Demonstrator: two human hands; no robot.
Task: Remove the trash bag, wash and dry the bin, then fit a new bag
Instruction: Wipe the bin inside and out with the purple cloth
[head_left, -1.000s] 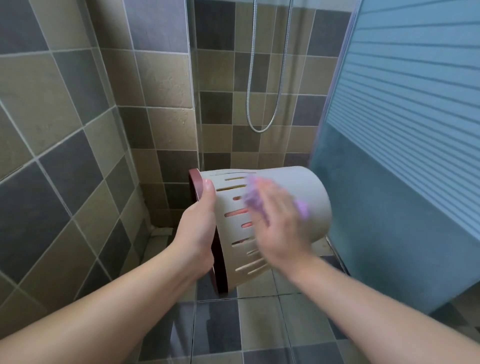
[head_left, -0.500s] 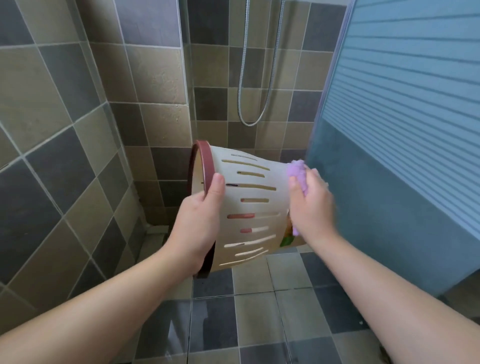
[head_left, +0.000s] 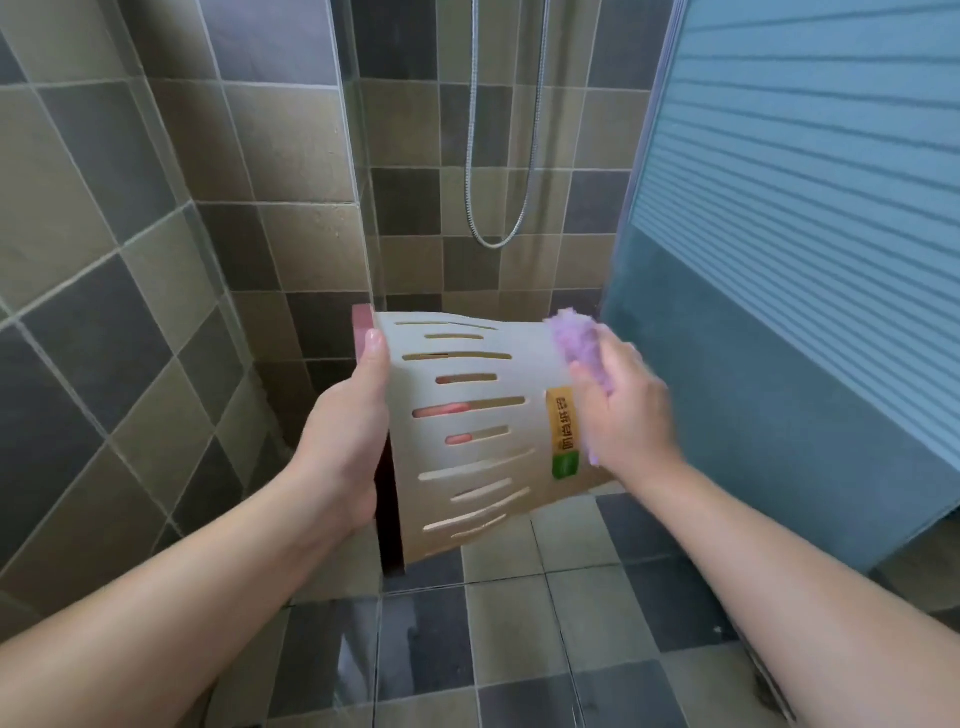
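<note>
My left hand (head_left: 345, 441) gripped the bin (head_left: 467, 436) at its red rim (head_left: 362, 332), holding it sideways above the floor (head_left: 519, 649). My right hand (head_left: 623, 415) fingers closed on a purple cloth (head_left: 576, 348) against its base.

Left hand (head_left: 345, 441) grips the slotted bin (head_left: 467, 447) sideways by its rim, right hand (head_left: 631, 415) pressing a purple cloth (head_left: 576, 343) against the base end.

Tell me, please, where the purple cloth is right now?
The cloth is right of centre in the head view, in the right hand, pressed against the base end of the bin.
</note>
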